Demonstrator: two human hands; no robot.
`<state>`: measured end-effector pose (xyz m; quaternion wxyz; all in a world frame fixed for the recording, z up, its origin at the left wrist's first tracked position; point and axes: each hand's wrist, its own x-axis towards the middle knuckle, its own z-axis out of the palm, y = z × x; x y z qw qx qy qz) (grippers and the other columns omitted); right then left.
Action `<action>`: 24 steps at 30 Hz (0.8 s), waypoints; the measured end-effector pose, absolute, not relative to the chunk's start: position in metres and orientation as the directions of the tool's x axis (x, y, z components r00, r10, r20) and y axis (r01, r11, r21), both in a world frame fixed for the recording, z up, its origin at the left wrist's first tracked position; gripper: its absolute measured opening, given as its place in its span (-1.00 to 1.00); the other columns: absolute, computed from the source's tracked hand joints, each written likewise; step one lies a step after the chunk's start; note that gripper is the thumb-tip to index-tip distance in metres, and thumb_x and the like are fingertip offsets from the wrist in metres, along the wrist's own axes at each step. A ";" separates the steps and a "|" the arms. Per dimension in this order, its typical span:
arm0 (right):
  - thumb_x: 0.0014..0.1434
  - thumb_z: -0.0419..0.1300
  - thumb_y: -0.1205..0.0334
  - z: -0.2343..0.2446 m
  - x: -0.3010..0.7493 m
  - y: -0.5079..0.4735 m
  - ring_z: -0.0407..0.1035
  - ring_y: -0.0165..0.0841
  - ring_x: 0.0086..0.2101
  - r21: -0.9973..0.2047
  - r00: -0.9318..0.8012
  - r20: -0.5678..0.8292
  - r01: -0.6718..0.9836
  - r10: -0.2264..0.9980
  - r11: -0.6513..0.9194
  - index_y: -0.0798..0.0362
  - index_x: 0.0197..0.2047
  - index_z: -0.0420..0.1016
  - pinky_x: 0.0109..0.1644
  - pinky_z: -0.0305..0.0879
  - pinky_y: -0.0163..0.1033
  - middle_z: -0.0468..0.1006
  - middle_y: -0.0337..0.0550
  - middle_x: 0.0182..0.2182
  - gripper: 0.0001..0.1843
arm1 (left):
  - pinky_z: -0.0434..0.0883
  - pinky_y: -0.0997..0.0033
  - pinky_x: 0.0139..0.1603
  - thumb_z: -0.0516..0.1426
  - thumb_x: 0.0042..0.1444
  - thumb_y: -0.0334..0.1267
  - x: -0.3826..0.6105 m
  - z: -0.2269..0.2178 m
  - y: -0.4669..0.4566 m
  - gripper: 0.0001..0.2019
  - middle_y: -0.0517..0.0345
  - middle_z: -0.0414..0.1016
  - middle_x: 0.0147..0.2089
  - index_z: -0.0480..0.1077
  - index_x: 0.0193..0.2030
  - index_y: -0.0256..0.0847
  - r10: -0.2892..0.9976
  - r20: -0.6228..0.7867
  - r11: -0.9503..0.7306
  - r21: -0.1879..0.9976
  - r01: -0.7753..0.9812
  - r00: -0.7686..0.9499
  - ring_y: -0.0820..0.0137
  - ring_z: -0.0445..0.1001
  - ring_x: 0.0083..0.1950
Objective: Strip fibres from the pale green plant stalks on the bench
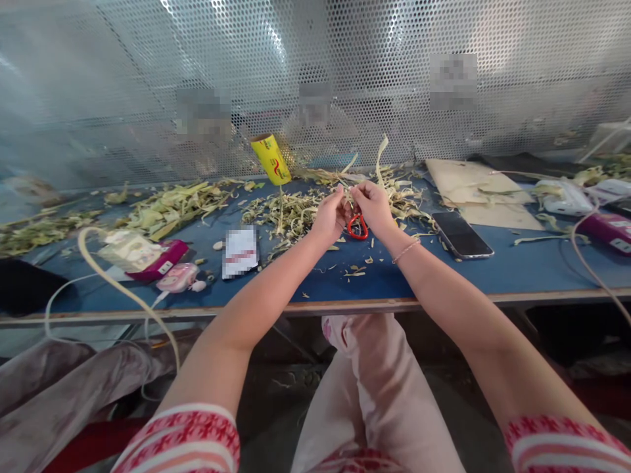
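Observation:
My left hand (332, 215) and my right hand (375, 207) meet above the table, fingertips pinched close together. A small pale plant strip (348, 194) seems to be between them, partly hidden by the fingers. Just below the hands shows a red loop handle (357, 228), like that of scissors; its other end is hidden, and which hand bears it I cannot tell. Around and behind the hands lies a heap of dry, curled, yellow-green plant strips (290, 213). Small scraps (355, 270) are scattered on the blue table in front.
On the blue table (305, 279) stands a tilted yellow tube (271, 159). A phone (462, 234) and cardboard sheets (476, 190) lie right; a blurred packet (240, 252) and a purple-and-white device (152, 257) with a hose lie left. A perforated metal screen (345, 59) rises behind. Another person's legs (73, 387) show at left.

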<state>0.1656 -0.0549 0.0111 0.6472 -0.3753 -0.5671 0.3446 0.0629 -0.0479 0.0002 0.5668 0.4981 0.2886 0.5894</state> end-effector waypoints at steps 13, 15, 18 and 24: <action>0.07 0.30 0.16 0.012 0.162 -0.060 0.11 -0.54 -0.68 -0.896 0.080 0.423 -0.114 0.902 0.430 0.00 -0.49 0.32 -0.60 0.03 -0.38 0.23 -0.43 -0.74 -0.76 | 0.09 0.51 -0.57 0.15 0.12 0.04 0.061 -0.003 -0.044 -0.62 0.39 0.07 -0.64 0.12 -0.46 -0.16 0.909 0.416 -0.408 0.879 -0.247 -0.020 0.59 0.08 -0.63; 0.07 0.29 0.13 0.012 0.162 -0.061 0.11 -0.54 -0.71 -0.906 0.060 0.403 -0.114 0.913 0.407 -0.01 -0.47 0.33 -0.62 0.03 -0.38 0.22 -0.43 -0.75 -0.76 | 0.07 0.50 -0.58 0.14 0.11 0.08 0.059 -0.005 -0.041 -0.61 0.39 0.06 -0.65 0.13 -0.46 -0.16 0.890 0.452 -0.452 0.867 -0.209 -0.054 0.58 0.07 -0.64; 0.12 0.25 0.11 0.011 0.164 -0.060 0.11 -0.53 -0.72 -0.904 0.071 0.413 -0.090 0.908 0.418 -0.01 -0.46 0.32 -0.63 0.03 -0.38 0.24 -0.43 -0.76 -0.78 | 0.06 0.49 -0.58 0.16 0.09 0.08 0.055 -0.004 -0.040 -0.62 0.38 0.07 -0.66 0.18 -0.46 -0.16 0.860 0.509 -0.508 0.851 -0.135 -0.027 0.57 0.08 -0.64; 0.13 0.22 0.11 0.011 0.170 -0.056 0.09 -0.52 -0.72 -0.892 0.121 0.440 -0.050 0.890 0.448 -0.01 -0.46 0.32 -0.62 -0.02 -0.38 0.22 -0.44 -0.77 -0.78 | 0.05 0.48 -0.55 0.20 0.06 0.04 0.049 0.003 -0.044 -0.65 0.34 0.12 -0.67 0.24 -0.49 -0.18 0.834 0.531 -0.531 0.846 -0.043 0.147 0.56 0.09 -0.63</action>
